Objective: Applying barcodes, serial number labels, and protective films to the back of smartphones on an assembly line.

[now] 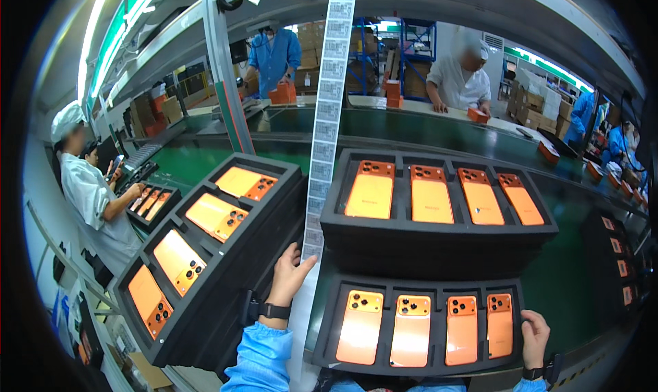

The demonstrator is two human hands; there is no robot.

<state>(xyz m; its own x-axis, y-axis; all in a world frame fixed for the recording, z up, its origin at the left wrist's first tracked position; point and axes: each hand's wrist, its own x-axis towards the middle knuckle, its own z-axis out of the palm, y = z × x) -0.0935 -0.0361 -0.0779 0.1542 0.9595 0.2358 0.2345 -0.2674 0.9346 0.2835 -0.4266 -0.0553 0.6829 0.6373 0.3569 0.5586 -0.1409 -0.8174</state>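
A long strip of printed labels (327, 104) hangs from above in front of me. Its lower part is in my left hand (291, 275), thumb across its face and fingers curled at its edge. My right hand (534, 337) grips the right edge of the near black foam tray (439, 282), its fingers partly hidden. Several orange phones lie in that tray's slots, backs up, including one phone (500, 327) closest to my right hand. Left of my left hand, a tilted stack of black trays (226, 282) carries more orange phones (179, 262).
Beyond the near tray stands a taller black tray stack (432, 245) with orange phones. A green conveyor belt (425, 128) runs behind; a metal post (229, 83) rises at left. Co-workers sit or stand across the belt (466, 80) and at left (89, 179). More trays (617, 262) lie far right.
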